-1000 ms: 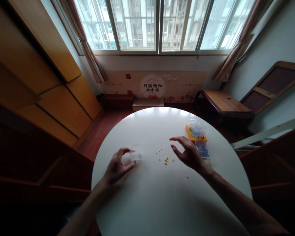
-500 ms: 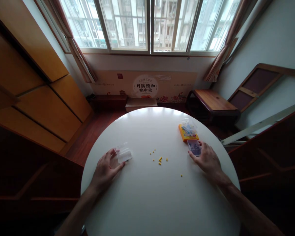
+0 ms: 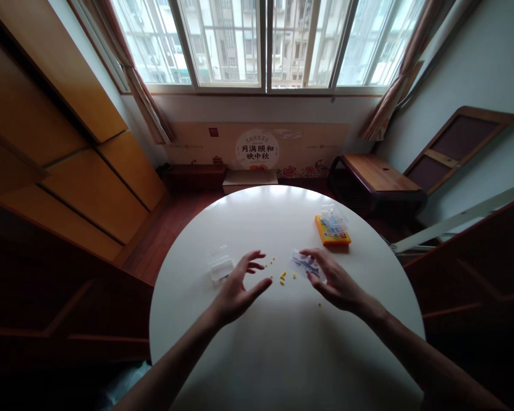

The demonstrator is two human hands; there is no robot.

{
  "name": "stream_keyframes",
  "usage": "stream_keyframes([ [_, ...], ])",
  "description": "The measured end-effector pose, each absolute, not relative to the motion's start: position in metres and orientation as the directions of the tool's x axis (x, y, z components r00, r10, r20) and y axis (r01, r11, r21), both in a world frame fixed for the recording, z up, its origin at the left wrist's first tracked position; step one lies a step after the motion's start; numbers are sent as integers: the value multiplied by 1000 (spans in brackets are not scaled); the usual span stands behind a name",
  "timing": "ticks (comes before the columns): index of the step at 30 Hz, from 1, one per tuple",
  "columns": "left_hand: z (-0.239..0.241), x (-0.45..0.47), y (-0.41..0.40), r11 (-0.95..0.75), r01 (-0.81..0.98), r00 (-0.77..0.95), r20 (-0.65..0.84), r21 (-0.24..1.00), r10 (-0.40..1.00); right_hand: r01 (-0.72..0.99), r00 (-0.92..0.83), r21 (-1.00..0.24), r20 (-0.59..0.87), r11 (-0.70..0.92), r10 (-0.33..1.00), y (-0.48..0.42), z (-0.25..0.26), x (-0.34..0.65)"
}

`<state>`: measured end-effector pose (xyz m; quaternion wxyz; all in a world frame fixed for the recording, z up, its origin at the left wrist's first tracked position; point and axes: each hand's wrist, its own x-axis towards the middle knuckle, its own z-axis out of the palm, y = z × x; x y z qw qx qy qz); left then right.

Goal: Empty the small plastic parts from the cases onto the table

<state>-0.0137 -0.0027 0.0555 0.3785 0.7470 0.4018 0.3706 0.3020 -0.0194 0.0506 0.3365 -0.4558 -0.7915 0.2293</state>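
Observation:
My right hand [image 3: 336, 282] grips a small clear plastic box [image 3: 298, 261] with dark pieces inside, over the right middle of the table. My left hand [image 3: 242, 288] is open and holds nothing, fingers spread toward the middle. Between the hands lie several small yellow pieces [image 3: 282, 277], and a lone yellow piece [image 3: 319, 304] sits nearer to me. Just left of my left hand rests a clear plastic box [image 3: 221, 269] with its lid raised; the hand partly hides its right side.
The round white table [image 3: 257, 354] fills the middle. At its right back lies a yellow-orange box [image 3: 337, 238] with a clear plastic case [image 3: 333, 218] on top. A wooden side table [image 3: 379, 173] stands beyond, and a tall wooden cabinet [image 3: 85, 194] is at left.
My left hand has let go of the open clear box and moved right. My right hand has carried the box of dark pieces leftward from beside the yellow-orange box. The view shifted slightly.

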Motion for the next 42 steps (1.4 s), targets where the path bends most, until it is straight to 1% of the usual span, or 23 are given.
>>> stream_keyframes([
  [3,49,16,9,-279,163,437,185,946,880,505,-475,-640,354,579,806,-13,59,279],
  [6,44,26,17,-168,52,442,128,984,888,526,-496,-595,367,608,787,-8,59,270],
  [12,35,27,22,-41,-82,416,71,996,907,583,-569,-397,423,709,705,0,53,267],
  [16,31,28,23,0,-138,408,58,990,911,588,-579,-342,456,734,676,6,50,263],
  [22,29,25,24,-21,-151,409,81,988,909,560,-601,-327,471,761,646,13,43,262],
  [28,31,20,20,-68,-77,419,95,995,903,553,-616,-324,461,768,638,11,37,261],
  [37,30,12,15,-143,-32,439,142,989,887,549,-605,-341,468,763,644,2,33,255],
  [42,29,7,12,-221,17,466,188,975,864,536,-593,-395,454,747,665,5,36,258],
])
